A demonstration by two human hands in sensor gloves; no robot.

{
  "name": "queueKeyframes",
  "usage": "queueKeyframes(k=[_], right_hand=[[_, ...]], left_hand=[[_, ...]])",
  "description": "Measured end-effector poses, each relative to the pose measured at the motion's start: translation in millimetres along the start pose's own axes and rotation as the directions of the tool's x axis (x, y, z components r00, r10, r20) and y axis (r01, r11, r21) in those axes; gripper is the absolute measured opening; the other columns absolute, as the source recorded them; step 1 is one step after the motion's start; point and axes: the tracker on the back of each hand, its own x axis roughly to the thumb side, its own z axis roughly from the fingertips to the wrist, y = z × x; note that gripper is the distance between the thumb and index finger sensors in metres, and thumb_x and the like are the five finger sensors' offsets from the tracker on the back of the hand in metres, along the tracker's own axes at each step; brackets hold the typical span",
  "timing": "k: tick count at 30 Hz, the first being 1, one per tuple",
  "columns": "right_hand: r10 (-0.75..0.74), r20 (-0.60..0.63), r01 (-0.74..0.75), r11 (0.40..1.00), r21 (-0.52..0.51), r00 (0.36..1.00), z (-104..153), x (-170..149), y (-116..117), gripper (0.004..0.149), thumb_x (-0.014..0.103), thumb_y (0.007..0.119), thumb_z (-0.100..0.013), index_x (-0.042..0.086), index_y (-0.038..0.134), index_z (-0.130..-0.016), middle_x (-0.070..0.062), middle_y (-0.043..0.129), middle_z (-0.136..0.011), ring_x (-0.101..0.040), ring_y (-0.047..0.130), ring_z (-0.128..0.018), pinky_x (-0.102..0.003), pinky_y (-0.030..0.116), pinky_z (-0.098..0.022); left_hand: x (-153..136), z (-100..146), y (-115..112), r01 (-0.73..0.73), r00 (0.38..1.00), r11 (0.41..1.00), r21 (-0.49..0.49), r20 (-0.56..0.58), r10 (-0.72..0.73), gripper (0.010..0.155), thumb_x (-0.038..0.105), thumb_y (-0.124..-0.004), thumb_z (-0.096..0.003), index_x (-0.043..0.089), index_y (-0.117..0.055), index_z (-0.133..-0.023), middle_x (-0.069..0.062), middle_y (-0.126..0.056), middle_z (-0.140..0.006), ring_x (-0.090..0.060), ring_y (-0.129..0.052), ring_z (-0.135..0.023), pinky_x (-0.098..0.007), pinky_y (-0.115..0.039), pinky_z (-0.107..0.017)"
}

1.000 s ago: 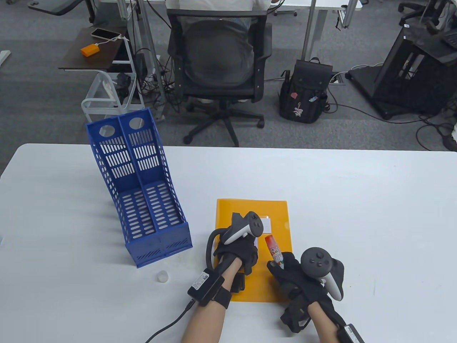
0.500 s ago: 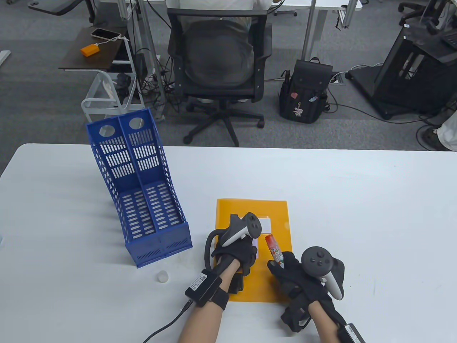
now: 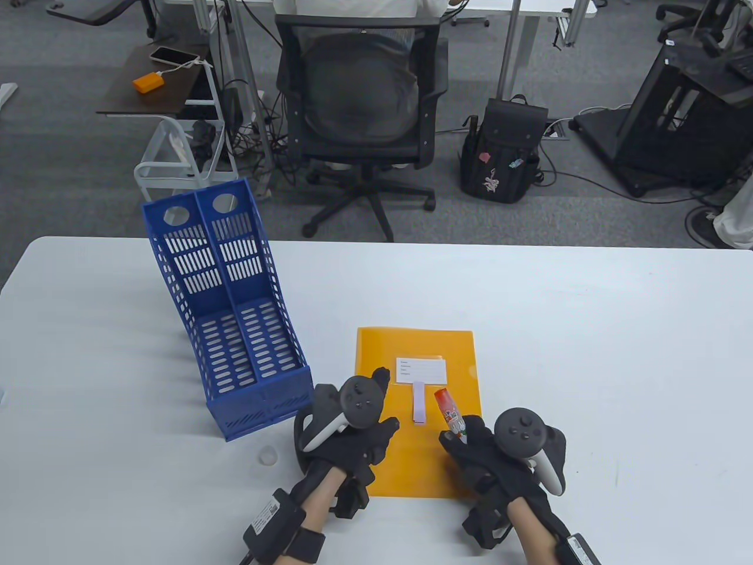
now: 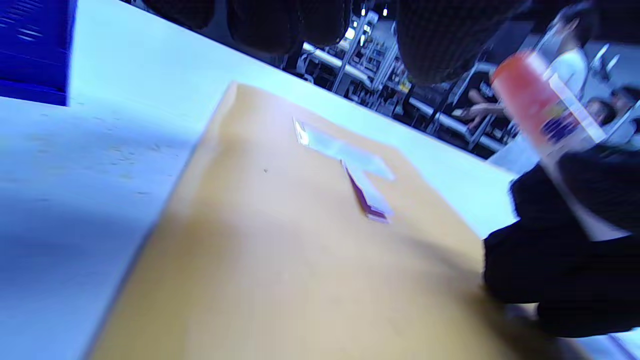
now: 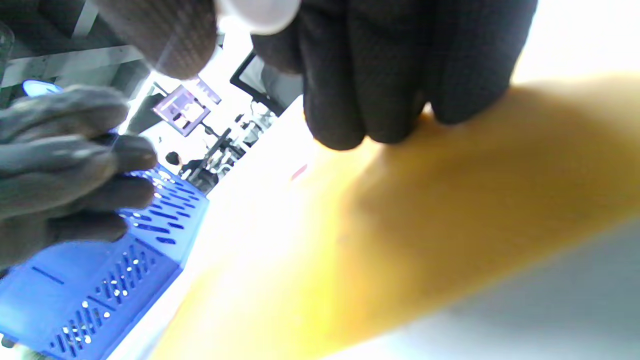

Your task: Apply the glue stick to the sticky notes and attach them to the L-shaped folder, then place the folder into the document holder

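Observation:
An orange L-shaped folder (image 3: 429,465) lies flat on the white table (image 3: 588,353). A white label (image 3: 420,369) sits on its upper part, and a pale purple sticky note (image 3: 418,404) lies just below it, also seen as a strip (image 4: 367,192) in the left wrist view. My left hand (image 3: 365,432) hovers over the folder's left edge with fingers loosely spread, holding nothing. My right hand (image 3: 476,453) grips the red glue stick (image 3: 450,413), tip up and uncapped, over the folder's right side. The blue document holder (image 3: 235,318) stands at the left.
A small white cap (image 3: 268,456) lies on the table left of the folder, in front of the holder. A black office chair (image 3: 365,112) and a black backpack (image 3: 500,153) stand beyond the table's far edge.
My left hand has come off the sticky note and moved left and toward me, uncovering the label and the note. My right hand with the glue stick has barely moved.

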Motion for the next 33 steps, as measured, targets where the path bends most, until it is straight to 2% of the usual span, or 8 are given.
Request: queueKeyframes(k=[8, 12, 16, 19, 23, 30, 32, 33], right_hand=[[0.023, 0.016, -0.023, 0.999, -0.037, 1.0, 2.6, 2.4, 2.8, 0.06, 0.046, 0.069, -0.053, 0.002, 0.061, -0.092, -0.022, 0.085, -0.084, -0.042, 0.085, -0.075, -0.053, 0.078, -0.049], [-0.007, 0.062, 0.013, 0.996, -0.094, 0.998, 6.8, 7.8, 0.2, 0.06, 0.046, 0.073, -0.052, 0.002, 0.066, -0.092, -0.024, 0.088, -0.081, -0.044, 0.089, -0.07, -0.054, 0.08, -0.045], [0.04, 0.129, -0.024, 0.992, -0.124, 0.991, 14.9, 30.7, 4.2, 0.061, 0.048, 0.075, -0.051, 0.001, 0.072, -0.089, -0.015, 0.098, -0.059, -0.034, 0.104, -0.042, -0.046, 0.088, -0.029], [0.115, 0.164, -0.103, 0.991, -0.084, 0.98, 21.2, 54.8, 17.2, 0.062, 0.048, 0.074, -0.051, 0.0, 0.07, -0.091, -0.013, 0.098, -0.057, -0.032, 0.104, -0.038, -0.045, 0.088, -0.026], [0.281, 0.243, -0.257, 0.958, -0.125, 0.929, 29.8, 89.2, 36.8, 0.066, 0.046, 0.073, -0.051, 0.0, 0.062, -0.098, -0.013, 0.094, -0.061, -0.031, 0.103, -0.039, -0.044, 0.088, -0.027], [0.36, 0.334, -0.319, 0.932, -0.174, 0.871, 33.7, 121.4, 64.8, 0.076, 0.042, 0.075, -0.05, -0.007, 0.048, -0.103, -0.02, 0.089, -0.075, -0.031, 0.103, -0.042, -0.045, 0.088, -0.029], [0.369, 0.348, -0.335, 0.929, -0.156, 0.862, 35.9, 127.8, 71.1, 0.08, 0.043, 0.076, -0.05, -0.008, 0.046, -0.103, -0.024, 0.088, -0.078, -0.033, 0.102, -0.045, -0.047, 0.088, -0.031], [0.393, 0.359, -0.363, 0.919, -0.152, 0.847, 37.5, 131.2, 73.2, 0.081, 0.044, 0.077, -0.05, -0.008, 0.047, -0.104, -0.024, 0.088, -0.079, -0.034, 0.102, -0.047, -0.048, 0.087, -0.031]], left_hand=[[-35.1, 32.8, -11.3, -0.251, 0.968, 0.957, 0.146, 0.056, 0.245, 0.071, 0.047, -0.075, -0.0505, 0.021, -0.043, -0.108, -0.008, -0.066, -0.107, -0.032, -0.076, -0.092, -0.06, -0.061, -0.069], [-43.0, 35.1, -18.3, -0.411, 0.911, 0.904, 0.122, 0.103, 0.4, 0.064, 0.05, -0.072, -0.051, 0.021, -0.054, -0.105, -0.008, -0.074, -0.102, -0.032, -0.08, -0.087, -0.059, -0.063, -0.067], [-41.5, 31.2, -21.0, -0.494, 0.86, 0.869, -0.038, 0.129, 0.494, 0.061, 0.054, -0.068, -0.0508, 0.018, -0.071, -0.099, -0.011, -0.087, -0.096, -0.035, -0.085, -0.085, -0.061, -0.065, -0.065], [-42.9, 27.5, -30.4, -0.598, 0.779, 0.784, -0.169, 0.106, 0.618, 0.064, 0.056, -0.061, -0.0525, 0.016, -0.068, -0.102, -0.014, -0.082, -0.1, -0.038, -0.081, -0.088, -0.063, -0.062, -0.067], [-47.3, 20.6, -42.2, -0.677, 0.698, 0.682, -0.275, 0.052, 0.714, 0.065, 0.055, -0.054, -0.0534, 0.016, -0.065, -0.105, -0.017, -0.064, -0.112, -0.042, -0.065, -0.099, -0.065, -0.054, -0.07], [-57.6, 20.5, -45.3, -0.801, 0.53, 0.512, -0.31, 0.032, 0.847, 0.068, 0.054, -0.055, -0.0543, 0.015, -0.047, -0.109, -0.017, -0.054, -0.114, -0.039, -0.064, -0.099, -0.063, -0.053, -0.071], [-58.0, 23.5, -43.2, -0.807, 0.53, 0.514, -0.292, 0.025, 0.847, 0.067, 0.051, -0.056, -0.0545, 0.014, -0.043, -0.109, -0.017, -0.05, -0.113, -0.039, -0.063, -0.097, -0.062, -0.053, -0.071], [-59.2, 25.2, -40.7, -0.791, 0.567, 0.555, -0.258, 0.036, 0.823, 0.066, 0.051, -0.057, -0.0542, 0.014, -0.044, -0.108, -0.018, -0.051, -0.113, -0.038, -0.065, -0.096, -0.062, -0.054, -0.07]])
